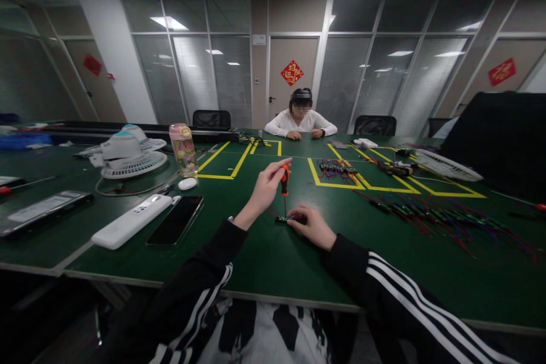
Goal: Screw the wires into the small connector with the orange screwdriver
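A big green tabletop (264, 261) fills most of the room. Yellow tape (234, 166) marks boxes on it. Far across it sits another person (300, 119) in a white top, with hands resting on the far edge.

On the right lies a long messy pile of wires (430, 216), red, blue and green. On the left are two white fans (128, 156), a white power strip (132, 220), a dark phone (176, 220) and a clear bottle (183, 149) with a pink lid.

In the middle, close to the near edge, are the person's own two hands in black sleeves with white stripes. The left hand (267, 185) has its grip closed around the top of a screwdriver (285, 181) with an orange and black handle. The screwdriver stands almost straight up, tip down. The right hand (313, 226) lies low on the tabletop, and its grip pinches a small board (282, 219). The board lies flat on the green top, right under the screwdriver tip, with a thin red wire running off to the left.

The screw is too small to see. To do this bit well, I think the screwdriver should stand straight over the screw, the push should be gentle, and the turning should come from the fingertips. The right hand should press the board flat so it cannot spin or slide.
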Demonstrator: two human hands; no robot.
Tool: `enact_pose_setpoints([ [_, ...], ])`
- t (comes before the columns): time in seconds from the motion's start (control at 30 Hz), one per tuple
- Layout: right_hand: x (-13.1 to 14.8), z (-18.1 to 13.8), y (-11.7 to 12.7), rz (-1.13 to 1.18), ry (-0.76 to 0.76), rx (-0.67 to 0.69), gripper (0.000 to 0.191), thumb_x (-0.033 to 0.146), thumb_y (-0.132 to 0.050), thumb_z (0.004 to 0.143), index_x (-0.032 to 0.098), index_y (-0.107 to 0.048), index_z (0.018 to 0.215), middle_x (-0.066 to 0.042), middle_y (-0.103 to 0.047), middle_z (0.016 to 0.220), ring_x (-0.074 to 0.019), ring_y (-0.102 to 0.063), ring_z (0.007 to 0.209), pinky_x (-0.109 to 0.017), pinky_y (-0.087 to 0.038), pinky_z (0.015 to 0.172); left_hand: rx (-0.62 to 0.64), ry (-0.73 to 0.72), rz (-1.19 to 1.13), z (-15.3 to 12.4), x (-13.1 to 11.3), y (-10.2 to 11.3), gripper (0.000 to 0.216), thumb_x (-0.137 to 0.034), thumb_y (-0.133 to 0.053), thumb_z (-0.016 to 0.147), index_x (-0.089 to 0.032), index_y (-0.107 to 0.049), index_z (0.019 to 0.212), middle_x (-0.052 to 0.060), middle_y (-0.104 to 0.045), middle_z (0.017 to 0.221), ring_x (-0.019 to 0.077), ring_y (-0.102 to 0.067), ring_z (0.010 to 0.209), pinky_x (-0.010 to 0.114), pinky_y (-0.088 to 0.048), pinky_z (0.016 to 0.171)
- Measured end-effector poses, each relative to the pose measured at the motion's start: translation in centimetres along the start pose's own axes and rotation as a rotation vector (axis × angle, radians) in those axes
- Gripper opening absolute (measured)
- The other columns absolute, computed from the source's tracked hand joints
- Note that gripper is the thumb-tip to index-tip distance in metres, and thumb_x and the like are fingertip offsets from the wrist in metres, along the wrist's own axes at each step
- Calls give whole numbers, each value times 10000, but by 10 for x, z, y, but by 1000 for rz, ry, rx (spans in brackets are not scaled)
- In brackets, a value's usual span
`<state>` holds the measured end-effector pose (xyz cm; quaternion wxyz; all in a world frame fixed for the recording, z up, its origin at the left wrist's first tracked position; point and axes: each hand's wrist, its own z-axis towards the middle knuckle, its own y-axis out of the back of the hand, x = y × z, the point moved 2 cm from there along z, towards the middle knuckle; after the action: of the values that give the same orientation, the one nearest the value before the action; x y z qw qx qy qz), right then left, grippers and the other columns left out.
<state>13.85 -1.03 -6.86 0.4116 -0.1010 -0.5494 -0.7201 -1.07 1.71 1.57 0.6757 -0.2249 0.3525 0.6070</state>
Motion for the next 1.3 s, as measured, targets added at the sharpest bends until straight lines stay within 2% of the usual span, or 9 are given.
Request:
enact_pose_setpoints([
  [0.17,-1,0,-1,5,-6,2,129,201,-622,753,164,-693,855,-24,-563,751,-131,-530,672,-245,-414,628,-90,-16,76,0,-1,2,282,-289,-547,821,-189,-640,1068,60,-596,1011,139,-578,870,253,-465,781],
  [0.27,-2,0,-1,2,-3,6,144,204,-626,747,169,-694,869,-19,-560,742,-131,-526,667,-246,-413,623,-10,2,20,1,0,0,304,-263,-476,860,-205,-612,1125,63,-594,1061,146,-580,927,262,-458,814],
  [0.37,-2,1,-1,-7,-2,12,147,203,-630,742,172,-694,871,-18,-559,734,-135,-524,669,-249,-413,627,29,40,-69,1,3,-2,342,-260,-470,863,-188,-564,1184,61,-625,1013,140,-606,872,281,-466,817],
  [0.53,-1,1,0,-5,-12,10,139,193,-628,740,174,-693,862,-25,-567,755,-139,-529,684,-253,-419,639,-148,-50,150,-1,2,2,269,-302,-581,798,-204,-651,1038,52,-591,1000,142,-574,886,253,-461,794],
  [0.7,-1,1,0,-4,-7,21,145,206,-620,752,168,-693,871,-28,-565,759,-135,-527,674,-249,-414,630,0,36,-32,0,3,2,352,-267,-461,866,-176,-566,1189,59,-628,982,141,-597,878,295,-459,834],
  [0.87,0,1,-1,2,-10,13,141,222,-617,762,165,-696,863,-29,-565,753,-132,-526,665,-244,-415,626,-117,8,64,0,3,4,300,-297,-578,798,-165,-640,1060,66,-607,1004,144,-587,851,263,-471,767],
  [1.03,0,0,0,2,-2,9,132,216,-615,763,168,-694,856,-30,-572,757,-139,-533,683,-251,-419,636,-12,26,-11,1,1,3,318,-283,-463,869,-186,-606,1136,68,-624,1018,151,-591,914,282,-464,822],
  [1.2,-1,0,0,-2,-2,10,138,227,-611,767,170,-692,863,-31,-571,759,-145,-533,688,-260,-419,640,-109,5,59,2,2,5,266,-311,-579,800,-181,-657,1018,56,-611,982,127,-590,816,246,-470,768],
  [1.3,-1,1,-1,-3,1,11,137,226,-612,764,173,-693,862,-28,-569,752,-143,-530,680,-259,-419,637,-47,3,30,2,2,4,279,-296,-506,847,-191,-637,1070,62,-609,1038,139,-588,898,258,-462,808],
])
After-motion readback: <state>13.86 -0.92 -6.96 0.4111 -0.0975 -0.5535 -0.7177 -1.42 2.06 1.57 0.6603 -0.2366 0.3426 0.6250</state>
